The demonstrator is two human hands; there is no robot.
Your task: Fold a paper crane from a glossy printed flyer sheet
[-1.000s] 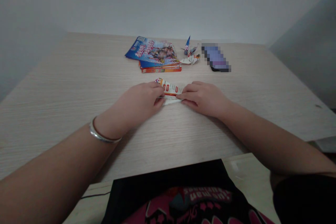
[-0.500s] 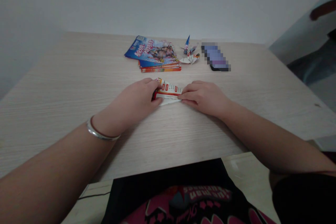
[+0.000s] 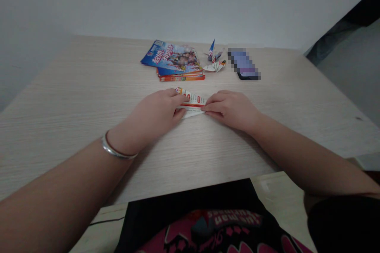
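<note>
A small folded sheet of printed paper [image 3: 194, 101], white with red and orange print, lies on the table between my two hands. My left hand [image 3: 162, 106] covers its left end, fingers bent over the top and thumb at the near edge. At the narrow right end, my right hand [image 3: 230, 108] pinches the paper with its fingertips. A white flap shows along the side closest to me. The paper's left part is hidden beneath my left fingers.
Beyond my hands is a stack of colourful leaflets [image 3: 175, 57]. To its right sit folded paper cranes [image 3: 215, 65], partly overlapping in view, and a phone [image 3: 245, 65] with a blurred screen. A wall [image 3: 190, 4] rises behind the pale wooden table [image 3: 89, 87].
My left hand has slid slightly right along the paper and covers more of its print. My right hand has stayed in place. Dark shapes at the upper right edge have shifted.
</note>
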